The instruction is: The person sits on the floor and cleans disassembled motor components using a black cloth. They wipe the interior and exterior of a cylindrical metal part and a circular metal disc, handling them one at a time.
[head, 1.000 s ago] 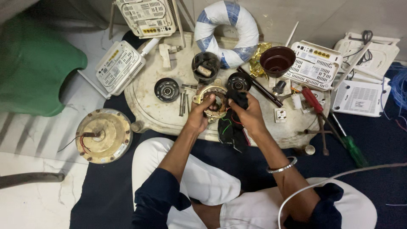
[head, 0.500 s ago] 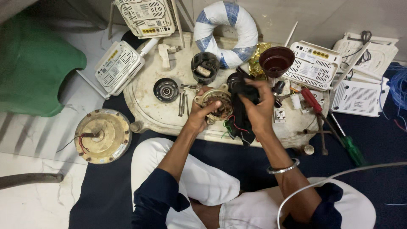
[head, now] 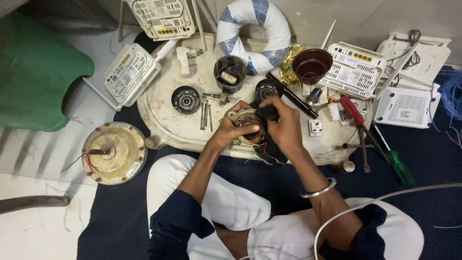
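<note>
My left hand point(head: 230, 130) grips the rim of a round motor stator point(head: 242, 118) with copper windings, held at the near edge of a dirty white plastic tray point(head: 168, 126). My right hand point(head: 285, 126) presses a black cloth point(head: 266, 113) onto the stator from the right. Thin red and green wires point(head: 259, 155) hang from the stator below my hands. A metal bangle sits on my right wrist.
On the tray lie a black end cap point(head: 186, 99), a rotor shaft point(head: 219, 97), bolts, a black cup point(head: 230, 73), a brown bowl point(head: 312, 65) and screwdrivers point(head: 352, 110). Several white routers ring it. A fan motor housing point(head: 114, 153) rests on the floor at left, beside a green stool point(head: 33, 77).
My right hand has shifted left and down with the black cloth, now pressed onto the stator. My left hand keeps its hold on the rim.
</note>
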